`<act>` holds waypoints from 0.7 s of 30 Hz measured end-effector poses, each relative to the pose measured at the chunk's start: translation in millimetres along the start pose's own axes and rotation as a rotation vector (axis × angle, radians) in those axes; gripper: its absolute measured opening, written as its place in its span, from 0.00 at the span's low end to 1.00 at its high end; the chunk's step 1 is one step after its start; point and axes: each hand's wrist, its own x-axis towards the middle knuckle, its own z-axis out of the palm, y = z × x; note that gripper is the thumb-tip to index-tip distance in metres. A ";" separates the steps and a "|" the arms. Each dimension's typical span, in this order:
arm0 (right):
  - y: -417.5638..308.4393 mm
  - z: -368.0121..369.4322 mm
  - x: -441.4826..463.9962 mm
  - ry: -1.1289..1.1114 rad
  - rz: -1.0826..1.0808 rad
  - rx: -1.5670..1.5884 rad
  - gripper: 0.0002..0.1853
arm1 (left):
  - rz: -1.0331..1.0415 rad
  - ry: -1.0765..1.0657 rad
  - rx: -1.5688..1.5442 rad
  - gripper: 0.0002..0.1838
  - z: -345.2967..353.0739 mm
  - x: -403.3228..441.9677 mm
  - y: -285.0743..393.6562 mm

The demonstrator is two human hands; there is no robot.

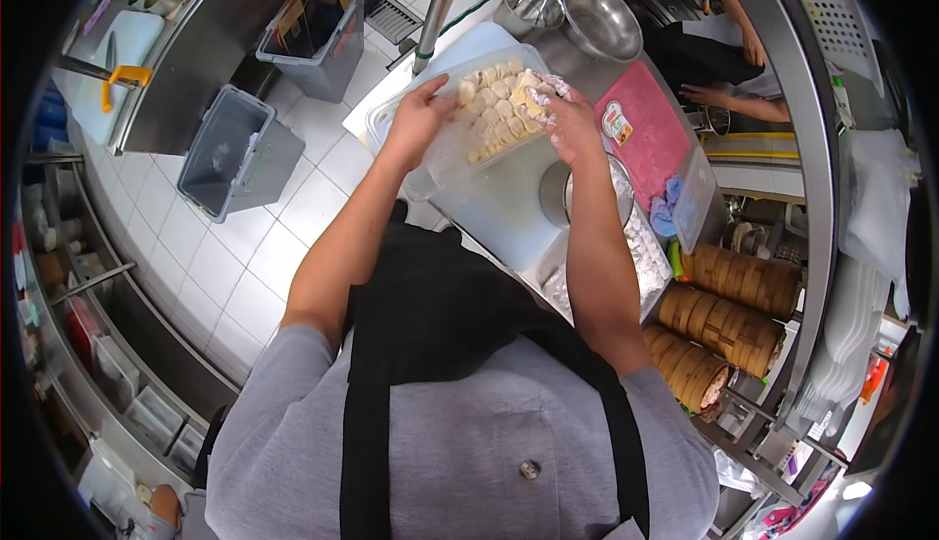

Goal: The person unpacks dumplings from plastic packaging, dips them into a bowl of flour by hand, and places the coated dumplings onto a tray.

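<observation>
A clear plastic container stands on the worktop, with several rows of pale dough pieces in it. My left hand grips the container's left side, thumb up and fingertips partly hidden by the plastic. Over the container's right end is my right hand, dusted with flour and closed around a pale yellow piece of dough. Below that wrist, a round metal bowl is partly covered by my forearm. White flour fills a tray beside my right forearm.
A pink cutting board lies right of the container, near a blue cloth. Bamboo steamers are stacked at the right. Behind stands a large steel bowl. Grey bins sit on the floor left. Another person's arms show upper right.
</observation>
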 end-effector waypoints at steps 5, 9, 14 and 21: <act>-8.3 5.3 -23.3 -0.190 -0.280 -0.395 0.20 | 0.389 0.096 0.559 0.23 28.6 -38.3 45.8; -20.2 11.9 -53.4 -0.126 -0.325 -0.296 0.18 | 0.251 -0.309 0.180 0.21 51.3 -16.9 37.3; -22.5 -22.4 -80.0 -0.009 -0.440 -0.403 0.16 | 0.210 -0.413 0.031 0.16 85.9 -28.3 36.7; -2.5 -89.4 -109.2 -0.055 -0.311 0.165 0.15 | -0.019 -0.717 -0.238 0.11 131.6 -36.7 26.2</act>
